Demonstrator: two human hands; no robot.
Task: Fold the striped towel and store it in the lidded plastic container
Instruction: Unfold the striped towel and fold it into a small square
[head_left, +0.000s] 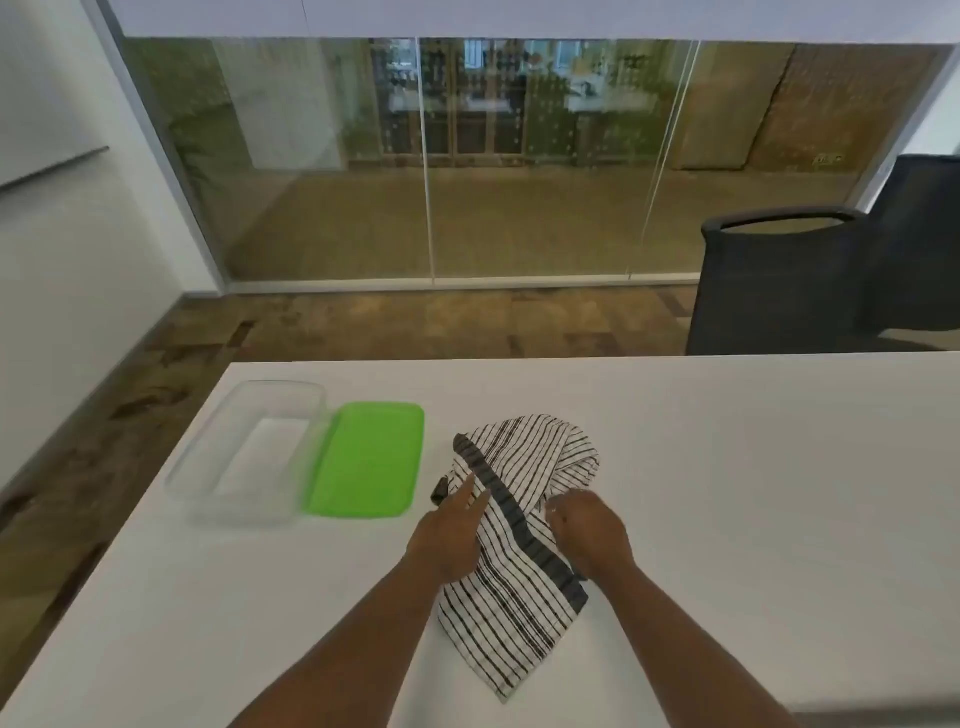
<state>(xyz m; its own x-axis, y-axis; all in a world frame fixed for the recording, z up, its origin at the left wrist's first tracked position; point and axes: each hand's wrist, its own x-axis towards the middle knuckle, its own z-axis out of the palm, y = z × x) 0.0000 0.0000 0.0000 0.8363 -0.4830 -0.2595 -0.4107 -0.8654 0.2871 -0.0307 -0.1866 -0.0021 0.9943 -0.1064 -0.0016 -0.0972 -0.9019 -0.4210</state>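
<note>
A white towel with black stripes and a dark band (519, 530) lies crumpled on the white table (753, 519). My left hand (449, 540) rests on the towel's left edge with its index finger stretched out and holds nothing. My right hand (589, 535) is curled on the towel's right side and pinches a fold of the cloth. To the left stands the clear plastic container (249, 452), uncovered and with nothing in it. Its green lid (366, 460) lies flat on the table between the container and the towel.
Two dark chairs (779, 280) stand beyond the table's far right edge. The table's left edge runs diagonally just past the container. A glass wall (467, 156) closes the room behind. A small dark tag (440, 488) pokes out at the towel's left.
</note>
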